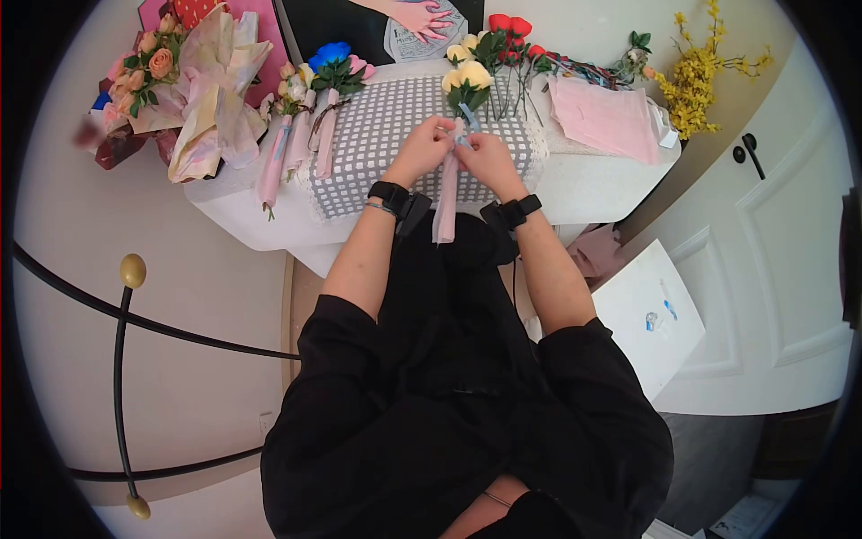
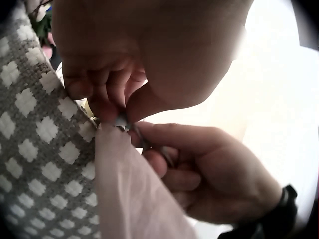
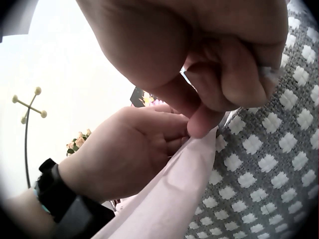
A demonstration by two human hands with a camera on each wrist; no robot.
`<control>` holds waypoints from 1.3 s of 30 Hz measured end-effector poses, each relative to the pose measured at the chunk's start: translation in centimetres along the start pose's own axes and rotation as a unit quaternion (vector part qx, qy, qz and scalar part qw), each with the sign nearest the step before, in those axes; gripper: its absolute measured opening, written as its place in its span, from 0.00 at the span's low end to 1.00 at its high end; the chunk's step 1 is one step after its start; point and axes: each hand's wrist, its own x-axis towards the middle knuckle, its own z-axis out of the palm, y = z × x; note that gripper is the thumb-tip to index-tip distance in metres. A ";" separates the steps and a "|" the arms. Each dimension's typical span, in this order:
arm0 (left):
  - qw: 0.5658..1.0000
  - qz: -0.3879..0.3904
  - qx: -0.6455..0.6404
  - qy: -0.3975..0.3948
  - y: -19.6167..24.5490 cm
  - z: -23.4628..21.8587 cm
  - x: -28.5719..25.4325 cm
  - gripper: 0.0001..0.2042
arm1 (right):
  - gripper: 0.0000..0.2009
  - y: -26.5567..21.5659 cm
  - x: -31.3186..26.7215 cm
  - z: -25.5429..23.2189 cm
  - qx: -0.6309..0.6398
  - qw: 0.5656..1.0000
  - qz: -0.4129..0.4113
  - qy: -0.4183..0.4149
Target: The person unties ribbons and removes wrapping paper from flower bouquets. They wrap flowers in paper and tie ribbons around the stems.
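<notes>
A small bunch of cream roses (image 1: 468, 79) has its stems wrapped in pale pink paper (image 1: 446, 202), which hangs over the table's front edge. At the top of the paper a light blue ribbon (image 1: 469, 117) shows. My left hand (image 1: 422, 150) pinches at the neck of the wrap with curled fingers. Opposite it, my right hand (image 1: 490, 163) pinches the ribbon at the same spot. In the left wrist view the fingertips of both hands meet above the pink paper (image 2: 134, 194); the knot area is partly hidden by fingers.
Wrapped flowers (image 1: 277, 166) and a blue rose (image 1: 330, 54) lie on the left of the checked cloth (image 1: 359, 135). Red roses (image 1: 510, 27) lie behind, pink sheets (image 1: 606, 117) to the right. A large bouquet (image 1: 215, 99) stands far left. Another person's hand (image 1: 420, 18) rests across the table.
</notes>
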 end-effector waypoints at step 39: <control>0.977 0.008 0.193 0.096 -0.6 -0.2 -0.5 0.11 | 0.19 1.0 -1.7 1.1 0.615 0.763 0.157 -0.122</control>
